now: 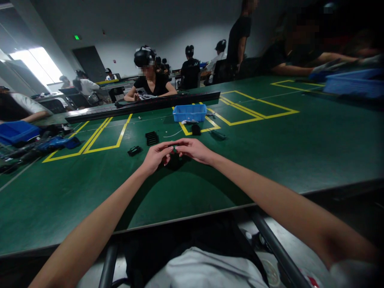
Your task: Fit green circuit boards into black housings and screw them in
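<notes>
My left hand (156, 156) and my right hand (193, 149) meet above the green table (270, 152), fingertips pinched together on a small dark part (174, 151) held between them. Most of the part is hidden by the fingers. A small black part (134, 151) lies on the table just left of my left hand. A black ribbed block (152, 138) sits a little beyond it. A thin white wire (173, 134) lies past my fingertips.
A blue bin (190, 113) stands beyond my hands inside yellow floor-tape lines, with two small black pieces (196, 129) near it. A long black rail (144, 106) crosses the table. Other people sit across and at the sides; blue trays (18, 132) rest far left and right.
</notes>
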Demonstrator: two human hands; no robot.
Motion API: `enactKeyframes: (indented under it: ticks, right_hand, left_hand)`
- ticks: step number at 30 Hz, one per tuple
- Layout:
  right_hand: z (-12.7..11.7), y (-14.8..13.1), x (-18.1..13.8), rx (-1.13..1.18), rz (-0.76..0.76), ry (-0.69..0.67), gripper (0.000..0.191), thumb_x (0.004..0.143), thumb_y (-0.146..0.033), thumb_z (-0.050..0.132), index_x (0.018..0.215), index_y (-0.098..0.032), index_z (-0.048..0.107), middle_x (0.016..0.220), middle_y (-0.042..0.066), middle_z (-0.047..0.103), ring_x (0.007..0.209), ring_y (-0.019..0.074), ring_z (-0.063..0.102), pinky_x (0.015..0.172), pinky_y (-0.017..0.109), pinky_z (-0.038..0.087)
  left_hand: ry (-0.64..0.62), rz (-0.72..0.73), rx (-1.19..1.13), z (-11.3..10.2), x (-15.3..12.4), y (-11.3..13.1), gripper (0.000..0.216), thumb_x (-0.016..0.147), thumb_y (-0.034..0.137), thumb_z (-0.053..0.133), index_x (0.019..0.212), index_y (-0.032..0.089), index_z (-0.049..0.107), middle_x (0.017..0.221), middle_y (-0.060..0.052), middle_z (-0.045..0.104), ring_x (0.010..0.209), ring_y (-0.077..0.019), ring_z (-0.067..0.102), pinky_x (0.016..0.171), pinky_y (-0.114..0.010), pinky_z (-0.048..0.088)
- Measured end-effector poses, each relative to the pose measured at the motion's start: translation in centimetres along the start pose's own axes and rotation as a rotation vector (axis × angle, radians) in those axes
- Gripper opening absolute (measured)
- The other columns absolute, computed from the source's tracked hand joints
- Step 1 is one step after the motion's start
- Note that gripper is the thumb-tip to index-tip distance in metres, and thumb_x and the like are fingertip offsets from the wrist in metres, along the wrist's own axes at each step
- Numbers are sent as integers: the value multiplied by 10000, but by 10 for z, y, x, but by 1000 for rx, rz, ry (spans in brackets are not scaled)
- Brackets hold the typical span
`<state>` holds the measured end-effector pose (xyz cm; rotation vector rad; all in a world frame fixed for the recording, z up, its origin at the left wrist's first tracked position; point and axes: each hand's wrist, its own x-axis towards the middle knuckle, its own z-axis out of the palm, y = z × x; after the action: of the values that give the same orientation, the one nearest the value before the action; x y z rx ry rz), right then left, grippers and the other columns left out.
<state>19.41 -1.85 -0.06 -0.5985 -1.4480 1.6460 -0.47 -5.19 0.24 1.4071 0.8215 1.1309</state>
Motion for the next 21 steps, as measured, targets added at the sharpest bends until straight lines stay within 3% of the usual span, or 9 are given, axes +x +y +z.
enactKeyframes:
  ticks: [21]
  right_hand:
    - [-3, -1, -3, -66, 21, -37, 373, 759, -308, 820, 1078, -140, 723, 788, 33, 699, 628, 111, 632, 582, 239, 519]
  left_hand:
    - [-50, -134, -183, 0, -1, 6, 480, 776, 284, 819, 1226, 158, 708, 747, -10, 619, 538, -55, 496, 454, -188, 371]
